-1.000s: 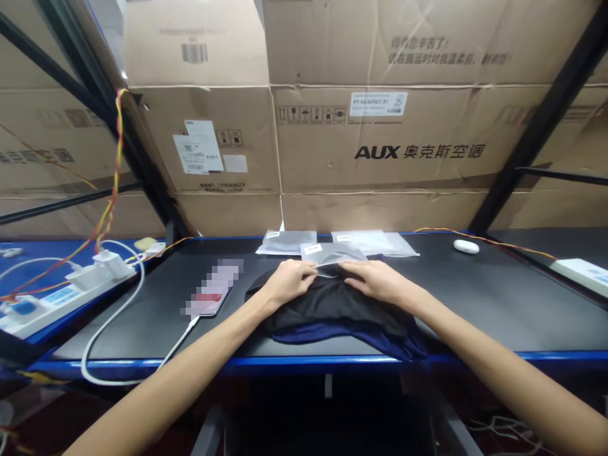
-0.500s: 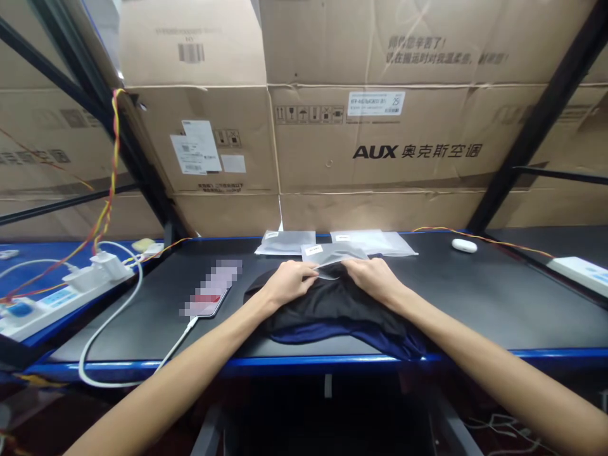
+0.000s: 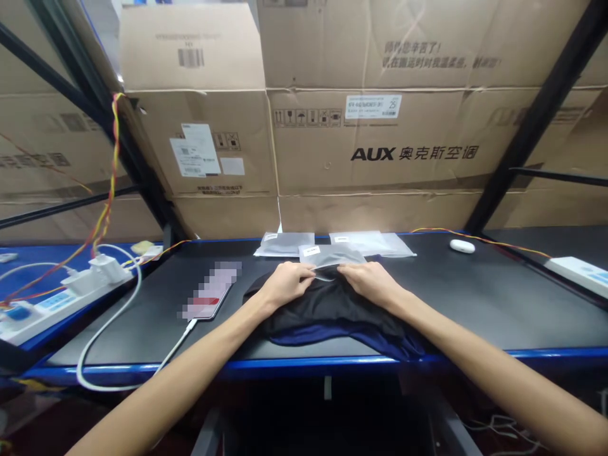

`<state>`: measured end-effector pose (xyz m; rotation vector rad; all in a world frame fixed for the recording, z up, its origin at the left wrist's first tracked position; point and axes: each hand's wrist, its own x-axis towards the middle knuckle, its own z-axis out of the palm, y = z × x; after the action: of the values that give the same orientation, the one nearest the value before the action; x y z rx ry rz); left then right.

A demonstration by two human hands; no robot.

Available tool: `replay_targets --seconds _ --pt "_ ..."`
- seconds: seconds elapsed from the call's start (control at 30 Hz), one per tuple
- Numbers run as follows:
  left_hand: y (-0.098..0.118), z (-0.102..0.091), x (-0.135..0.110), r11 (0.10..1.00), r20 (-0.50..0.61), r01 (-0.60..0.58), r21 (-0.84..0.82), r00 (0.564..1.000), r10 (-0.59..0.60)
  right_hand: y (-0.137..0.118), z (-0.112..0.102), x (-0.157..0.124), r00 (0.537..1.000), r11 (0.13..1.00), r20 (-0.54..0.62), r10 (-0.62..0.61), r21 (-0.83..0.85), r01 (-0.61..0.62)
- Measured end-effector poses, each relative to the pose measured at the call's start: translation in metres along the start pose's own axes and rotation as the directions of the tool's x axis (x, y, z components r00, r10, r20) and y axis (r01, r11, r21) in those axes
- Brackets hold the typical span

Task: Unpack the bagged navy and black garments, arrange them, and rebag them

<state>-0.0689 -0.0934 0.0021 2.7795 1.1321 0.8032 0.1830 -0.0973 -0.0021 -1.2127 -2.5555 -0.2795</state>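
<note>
A pile of dark cloth, black on top and navy beneath, lies near the front edge of the black table. A frosted plastic bag with a white label rests at the pile's far end. My left hand pinches the near edge of that bag with closed fingers. My right hand lies on the black cloth beside it, its fingers curled at the bag's opening. Both forearms reach in from below.
Two more flat plastic bags lie behind. A phone on a white cable sits left of the cloth. A power strip with chargers is at far left, a white earbud case at right. Cardboard boxes wall the back.
Both hands stay at the bag's opening; the right hand has drawn slightly closer to the left. The view has tilted a little.
</note>
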Motion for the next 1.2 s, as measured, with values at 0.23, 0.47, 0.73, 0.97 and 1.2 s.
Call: replay_targets --seconds 0.23,0.47,0.73,0.97,1.2 --pt "-0.001 0.001 0.0 0.999 0.01 -0.012 0.035 1.0 0.011 -0.007 0.0 0.003 0.988 0.988 0.054 0.142 -0.071 -0.138" --pt "0.0 0.0 0.0 0.999 0.016 -0.012 0.034 1.0 0.011 -0.01 -0.002 -0.007 0.996 0.988 0.09 -0.021 -0.152 0.035" --pt "0.001 -0.002 0.001 0.999 0.037 -0.03 0.035 0.999 0.029 -0.018 0.004 0.001 0.996 0.986 0.092 0.009 -0.166 0.006" --pt "-0.004 -0.001 0.0 1.0 -0.04 -0.02 0.022 0.999 0.02 -0.011 -0.005 -0.006 0.995 1.0 0.094 -0.017 0.021 0.015" --pt "-0.009 -0.008 0.002 0.993 -0.052 0.111 0.045 0.993 -0.109 0.036 -0.019 -0.039 0.991 0.853 -0.09 0.101 0.52 -0.04"
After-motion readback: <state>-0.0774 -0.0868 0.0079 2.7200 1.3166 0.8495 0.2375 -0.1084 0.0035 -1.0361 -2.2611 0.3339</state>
